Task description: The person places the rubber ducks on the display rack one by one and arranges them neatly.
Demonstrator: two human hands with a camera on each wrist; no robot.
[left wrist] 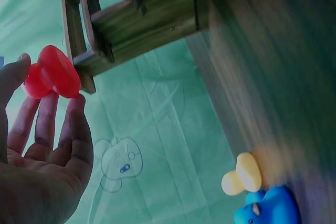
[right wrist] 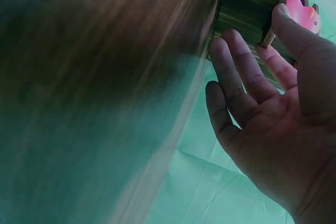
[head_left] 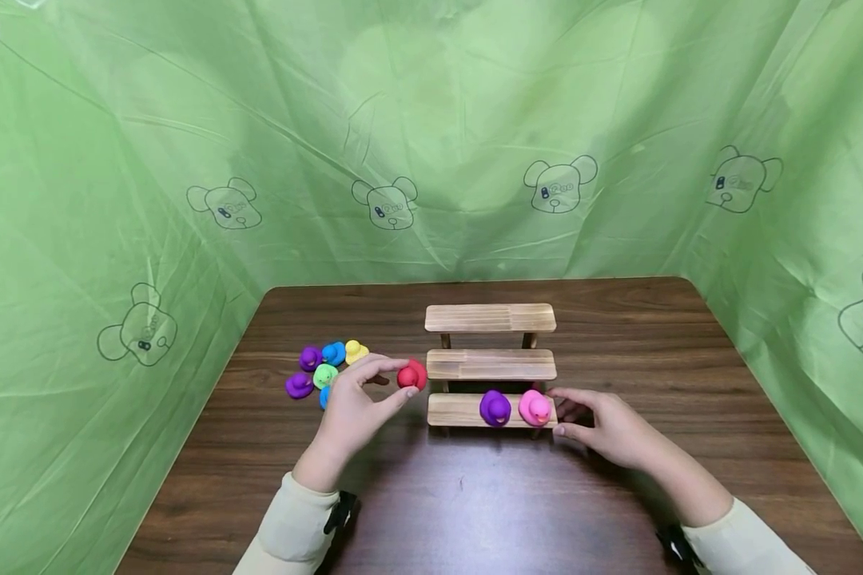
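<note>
A red rubber duck (head_left: 412, 374) is pinched between the thumb and fingers of my left hand (head_left: 352, 411), just left of a three-tier wooden stand (head_left: 491, 365). In the left wrist view the duck (left wrist: 52, 73) shows at the fingertips, near the stand's end. On the lowest tier sit a purple duck (head_left: 495, 408) and a pink duck (head_left: 535, 408), side by side toward the right. My right hand (head_left: 611, 427) holds the right end of that tier, thumb at its front corner and index finger behind. Its other fingers (right wrist: 239, 72) extend loosely beside the stand.
Left of the stand, several ducks lie grouped on the dark wooden table (head_left: 618, 335): purple (head_left: 299, 386), green (head_left: 324, 376), blue (head_left: 333, 353) and yellow (head_left: 355, 351) among them. My left hand partly covers another blue one. Green sheeting (head_left: 475, 239) encloses the table's back and sides.
</note>
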